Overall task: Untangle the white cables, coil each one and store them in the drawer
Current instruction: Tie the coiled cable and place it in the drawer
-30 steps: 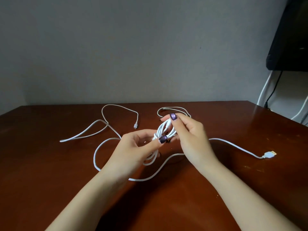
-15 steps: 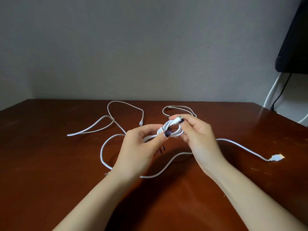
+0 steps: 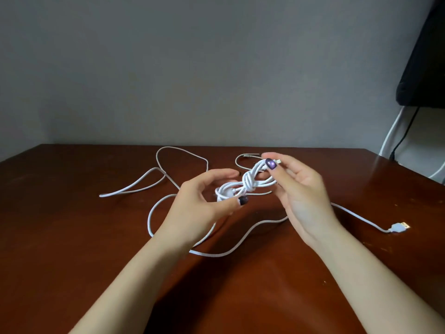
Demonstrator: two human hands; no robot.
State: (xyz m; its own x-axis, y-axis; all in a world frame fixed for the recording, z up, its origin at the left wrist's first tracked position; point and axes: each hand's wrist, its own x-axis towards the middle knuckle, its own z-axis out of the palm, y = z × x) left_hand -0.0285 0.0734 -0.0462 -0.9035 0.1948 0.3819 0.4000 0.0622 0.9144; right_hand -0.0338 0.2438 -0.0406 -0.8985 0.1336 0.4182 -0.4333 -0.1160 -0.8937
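You hold the coiled white cable bundle, wrapped tight at its middle, in the air over the centre of the dark red-brown wooden table. Your left hand curls thumb and fingers round the bundle's left loop. Your right hand pinches the right loop between thumb and forefinger, the other fingers relaxed. A loose white cable sprawls on the table beneath, looping toward the far edge, with its gold-tipped USB plug near the right edge.
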